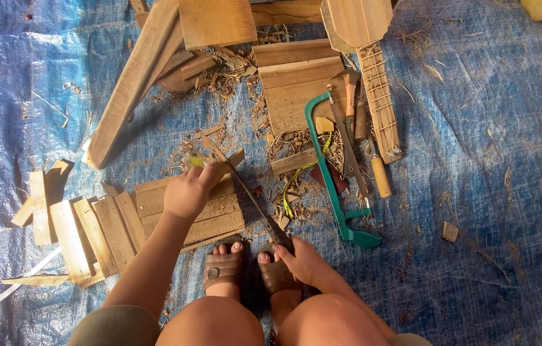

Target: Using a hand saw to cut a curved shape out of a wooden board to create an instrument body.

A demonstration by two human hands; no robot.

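Big blue tarp (495, 192) covers ground, wood shavings all over. Long plank (131, 83) lies slanted at top left. Half-made wooden guitar (366, 57) rests at top. Green hacksaw (335, 186) lies in middle, near right hand. Stack of flat boards (210, 211) sits by feet in brown sandals (223, 272). Left hand (188, 192) closed around small wood piece (220, 170), pressing it onto boards. Right hand (303, 259) grips handle of long knife (255, 202), blade slanting up to wood piece.
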